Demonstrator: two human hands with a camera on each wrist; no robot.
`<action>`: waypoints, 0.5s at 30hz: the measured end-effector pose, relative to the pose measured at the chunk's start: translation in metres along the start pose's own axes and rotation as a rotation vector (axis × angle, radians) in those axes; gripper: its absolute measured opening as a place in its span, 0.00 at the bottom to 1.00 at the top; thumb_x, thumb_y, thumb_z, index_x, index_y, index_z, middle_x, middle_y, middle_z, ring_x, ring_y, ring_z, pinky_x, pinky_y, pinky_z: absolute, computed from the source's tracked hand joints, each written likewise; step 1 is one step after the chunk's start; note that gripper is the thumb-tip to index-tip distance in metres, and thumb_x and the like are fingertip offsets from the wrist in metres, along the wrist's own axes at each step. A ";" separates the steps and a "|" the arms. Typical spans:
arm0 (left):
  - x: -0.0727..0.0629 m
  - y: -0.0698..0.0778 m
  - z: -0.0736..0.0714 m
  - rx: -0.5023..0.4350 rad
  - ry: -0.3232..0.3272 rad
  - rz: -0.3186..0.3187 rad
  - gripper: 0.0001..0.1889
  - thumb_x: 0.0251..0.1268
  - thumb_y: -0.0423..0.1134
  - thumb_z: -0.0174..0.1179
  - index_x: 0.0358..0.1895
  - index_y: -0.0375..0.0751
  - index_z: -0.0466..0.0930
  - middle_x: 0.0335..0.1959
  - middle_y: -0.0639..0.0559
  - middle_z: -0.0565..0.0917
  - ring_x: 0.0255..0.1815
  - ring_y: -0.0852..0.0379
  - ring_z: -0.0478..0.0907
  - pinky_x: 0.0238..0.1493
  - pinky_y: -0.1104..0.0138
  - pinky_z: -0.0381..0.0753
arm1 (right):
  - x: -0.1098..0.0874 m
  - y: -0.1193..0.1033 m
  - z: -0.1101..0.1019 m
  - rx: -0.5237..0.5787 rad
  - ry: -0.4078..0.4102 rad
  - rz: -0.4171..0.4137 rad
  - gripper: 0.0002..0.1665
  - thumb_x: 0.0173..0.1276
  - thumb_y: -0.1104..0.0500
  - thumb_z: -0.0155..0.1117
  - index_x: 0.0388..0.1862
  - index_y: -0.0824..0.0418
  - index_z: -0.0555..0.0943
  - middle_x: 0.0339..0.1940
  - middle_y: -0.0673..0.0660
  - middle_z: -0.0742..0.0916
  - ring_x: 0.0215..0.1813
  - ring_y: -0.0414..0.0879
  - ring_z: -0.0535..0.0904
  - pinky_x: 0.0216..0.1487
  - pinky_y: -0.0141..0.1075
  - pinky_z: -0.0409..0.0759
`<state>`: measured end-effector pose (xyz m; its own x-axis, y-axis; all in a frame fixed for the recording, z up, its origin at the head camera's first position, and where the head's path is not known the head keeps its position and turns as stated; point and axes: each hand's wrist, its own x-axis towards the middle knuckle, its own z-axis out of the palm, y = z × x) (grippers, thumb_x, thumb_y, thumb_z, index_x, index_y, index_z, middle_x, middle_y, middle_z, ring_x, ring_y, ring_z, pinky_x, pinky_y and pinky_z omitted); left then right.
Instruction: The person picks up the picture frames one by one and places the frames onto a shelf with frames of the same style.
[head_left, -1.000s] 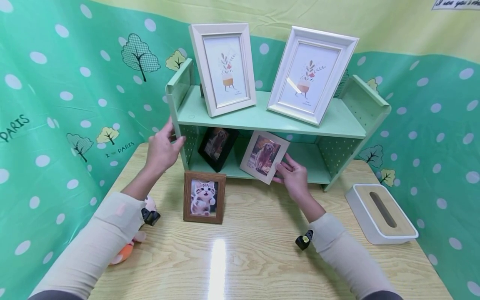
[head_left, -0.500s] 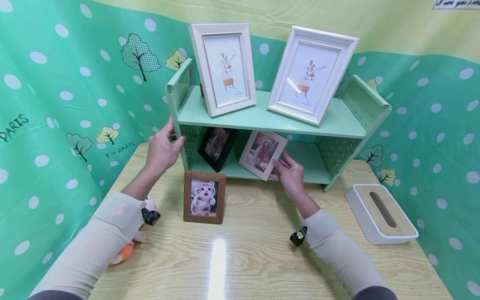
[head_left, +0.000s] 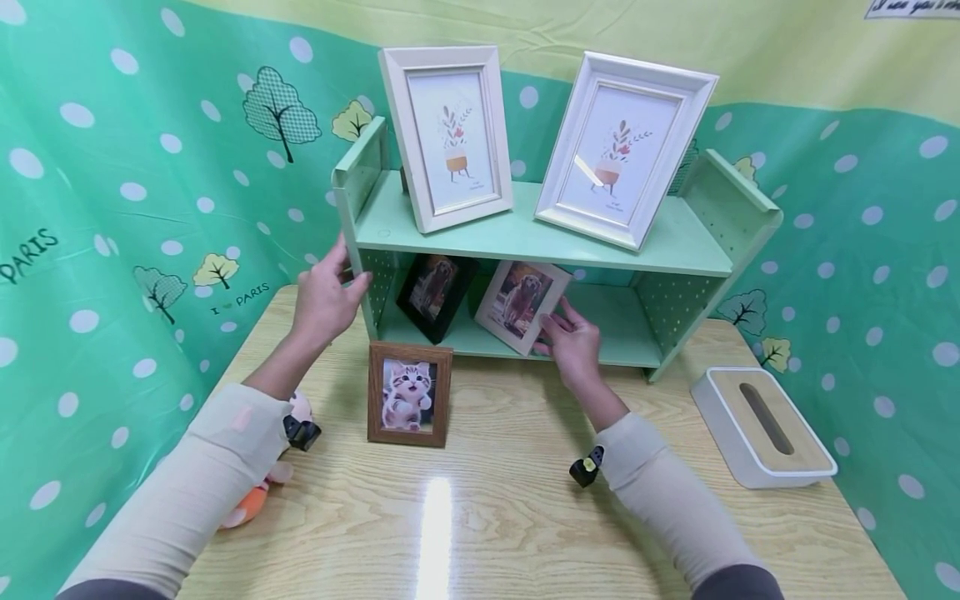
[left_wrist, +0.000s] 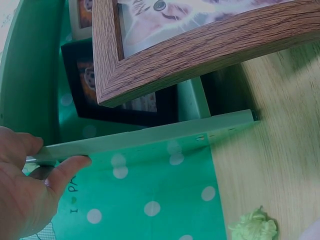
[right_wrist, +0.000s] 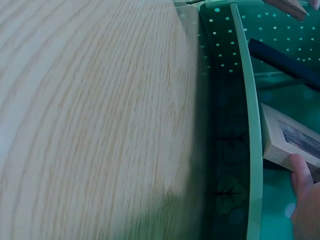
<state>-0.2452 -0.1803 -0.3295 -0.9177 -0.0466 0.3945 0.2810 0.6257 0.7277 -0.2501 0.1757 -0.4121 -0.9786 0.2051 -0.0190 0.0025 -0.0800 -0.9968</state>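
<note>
In the head view my right hand (head_left: 576, 346) holds a pale wooden photo frame (head_left: 517, 302) with a dog picture by its lower right edge, thumb on the front. The frame leans on the lower level of a green shelf (head_left: 517, 242), its base near the front edge. My left hand (head_left: 324, 304) grips the shelf's left side panel; in the left wrist view its thumb and fingers pinch the panel's edge (left_wrist: 150, 137). Left of the pale frame, a black photo frame (head_left: 435, 296) with a dog picture stands tilted on the same level.
A brown wooden photo frame (head_left: 409, 394) with a kitten picture stands on the table (head_left: 517, 500) before the shelf. Two white picture frames (head_left: 457, 137) stand on top. A tissue box (head_left: 765, 429) sits at right; a plush toy (head_left: 247, 504) is partly hidden by the left arm.
My right hand has moved left and farther into the shelf, carrying the pale photo frame with it. The left hand has stayed in place.
</note>
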 end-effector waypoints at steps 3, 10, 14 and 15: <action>0.000 0.000 0.000 0.001 -0.003 0.001 0.43 0.73 0.32 0.59 0.82 0.69 0.48 0.67 0.33 0.77 0.63 0.30 0.80 0.55 0.45 0.87 | 0.000 0.000 0.002 -0.004 0.009 0.000 0.39 0.73 0.63 0.65 0.80 0.52 0.63 0.67 0.69 0.81 0.57 0.60 0.87 0.44 0.39 0.92; 0.001 0.001 0.000 0.009 -0.001 0.013 0.44 0.73 0.32 0.59 0.82 0.70 0.47 0.67 0.33 0.77 0.62 0.30 0.80 0.55 0.44 0.87 | 0.001 0.001 0.005 0.005 0.024 -0.009 0.38 0.73 0.64 0.64 0.79 0.53 0.64 0.66 0.70 0.81 0.57 0.61 0.86 0.41 0.36 0.92; 0.001 0.001 0.000 0.000 -0.005 0.004 0.44 0.73 0.32 0.59 0.81 0.70 0.48 0.68 0.33 0.77 0.63 0.30 0.79 0.56 0.44 0.87 | 0.002 0.001 0.007 0.022 0.025 -0.005 0.39 0.73 0.64 0.65 0.79 0.53 0.64 0.65 0.70 0.82 0.55 0.60 0.87 0.42 0.37 0.92; 0.000 0.001 0.000 -0.002 -0.004 0.001 0.44 0.73 0.32 0.59 0.81 0.70 0.48 0.68 0.33 0.77 0.64 0.30 0.79 0.56 0.44 0.87 | 0.002 0.001 0.007 0.027 0.024 -0.004 0.39 0.72 0.64 0.65 0.79 0.53 0.64 0.65 0.70 0.82 0.55 0.60 0.88 0.42 0.37 0.92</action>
<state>-0.2452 -0.1802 -0.3286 -0.9188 -0.0430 0.3924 0.2820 0.6242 0.7286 -0.2536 0.1687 -0.4130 -0.9733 0.2289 -0.0177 -0.0068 -0.1056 -0.9944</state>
